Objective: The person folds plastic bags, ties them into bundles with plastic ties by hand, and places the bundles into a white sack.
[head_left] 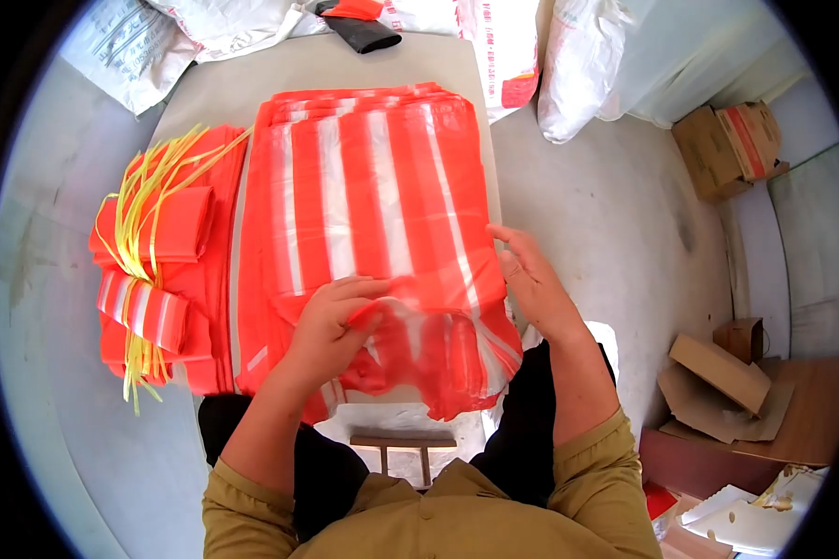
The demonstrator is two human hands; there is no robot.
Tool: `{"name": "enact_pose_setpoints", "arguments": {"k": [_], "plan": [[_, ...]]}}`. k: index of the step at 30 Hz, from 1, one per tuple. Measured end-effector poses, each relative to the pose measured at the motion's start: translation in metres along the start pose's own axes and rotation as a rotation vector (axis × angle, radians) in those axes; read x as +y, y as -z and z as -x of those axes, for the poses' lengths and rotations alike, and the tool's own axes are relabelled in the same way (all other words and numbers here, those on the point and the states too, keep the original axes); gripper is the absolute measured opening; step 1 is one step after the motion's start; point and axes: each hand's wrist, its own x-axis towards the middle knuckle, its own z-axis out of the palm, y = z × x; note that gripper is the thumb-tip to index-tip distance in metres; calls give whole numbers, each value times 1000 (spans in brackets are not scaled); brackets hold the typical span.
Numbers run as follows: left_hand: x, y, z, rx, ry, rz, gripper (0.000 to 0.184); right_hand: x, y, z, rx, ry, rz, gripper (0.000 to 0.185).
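Observation:
A stack of red plastic bags with whitish stripes [364,196] lies on the table in front of me. My left hand [337,326] is over the near part of the stack, its fingers bent around a fold of red plastic. The near edge of the top bags is crumpled and hangs toward my lap. At the stack's right edge is my right hand [529,277], fingers apart and nothing held in it. Left of the stack, folded red bundles [163,224] lie on more red plastic, with yellow ties [144,200] across them and a striped rolled bundle [144,310] below.
White printed sacks [130,51] stand beyond the table [438,56]. A black and red item [364,33] lies at its far edge. Cardboard boxes [727,149] sit at the far right, and an open carton [722,387] rests on a brown surface at the lower right.

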Motion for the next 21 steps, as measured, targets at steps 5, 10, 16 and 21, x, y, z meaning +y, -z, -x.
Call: {"name": "enact_pose_setpoints", "arguments": {"k": [5, 10, 16, 21], "plan": [[-1, 0, 1, -1, -2, -1, 26, -20, 8, 7, -190, -137, -242, 52], [-3, 0, 4, -8, -20, -41, 27, -25, 32, 16, -489, 1, -331, 51], [0, 1, 3, -60, -190, -284, 39, -24, 32, 15, -681, -13, -463, 43], [10, 0, 5, -95, -225, -462, 40, -46, 3, 6, -552, -199, -463, 39]]}}
